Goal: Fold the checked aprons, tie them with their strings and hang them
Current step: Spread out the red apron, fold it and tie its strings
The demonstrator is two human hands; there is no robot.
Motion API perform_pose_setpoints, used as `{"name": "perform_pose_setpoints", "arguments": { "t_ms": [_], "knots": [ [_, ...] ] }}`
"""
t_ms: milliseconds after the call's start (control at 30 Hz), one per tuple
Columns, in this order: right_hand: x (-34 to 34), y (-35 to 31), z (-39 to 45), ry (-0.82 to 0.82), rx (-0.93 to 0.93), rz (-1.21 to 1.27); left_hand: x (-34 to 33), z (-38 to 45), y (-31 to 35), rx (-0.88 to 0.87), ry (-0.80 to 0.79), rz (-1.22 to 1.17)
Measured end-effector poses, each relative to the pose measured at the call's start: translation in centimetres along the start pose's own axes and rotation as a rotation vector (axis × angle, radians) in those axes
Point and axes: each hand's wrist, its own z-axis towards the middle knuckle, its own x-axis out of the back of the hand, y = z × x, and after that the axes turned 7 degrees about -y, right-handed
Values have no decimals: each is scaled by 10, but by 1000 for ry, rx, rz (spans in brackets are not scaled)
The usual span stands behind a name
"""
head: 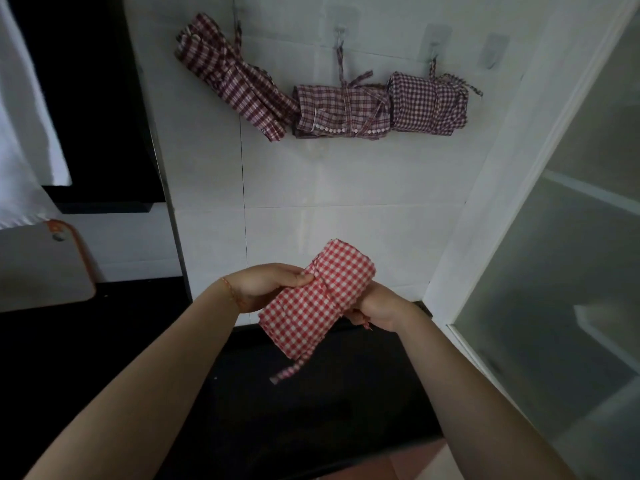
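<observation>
A folded red-and-white checked apron is held between both hands above the dark counter. My left hand grips its upper left edge, thumb on top. My right hand holds its right side, with a string wrapped round the bundle's middle and an end pinched in the fingers. Another string end dangles below. On the white tiled wall three folded, tied aprons hang from hooks: a dark red checked one at the left, a plaid one in the middle, a purple-red small-check one at the right.
One adhesive hook to the right of the hung aprons carries nothing. A frosted glass door stands at the right. A white cutting board with an orange rim leans at the left on the black counter.
</observation>
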Motion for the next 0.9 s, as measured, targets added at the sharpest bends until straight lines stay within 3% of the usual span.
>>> {"name": "perform_pose_setpoints", "arguments": {
  "t_ms": [300, 500, 633, 700, 767, 833, 900],
  "knots": [
    [-13, 0, -2, 213, -12, -159, -3, 1, -8, 45, -39, 25],
    [-15, 1, 2, 248, 32, 56, -8, 3, -17, -32, -46, -33],
    [-10, 0, -3, 119, 51, 285, -13, 2, -17, -51, 7, -27],
    [3, 4, -7, 25, -33, 126, -12, -1, -13, -24, 84, 83],
    [16, 12, -7, 65, -97, -63, -7, -6, -10, 26, 168, 237],
    [26, 17, -4, 176, -30, -154, -3, -8, -10, 61, 207, 342],
    [27, 15, -5, 135, 113, -243, -3, -9, -9, 68, 196, 395]
  ]
}}
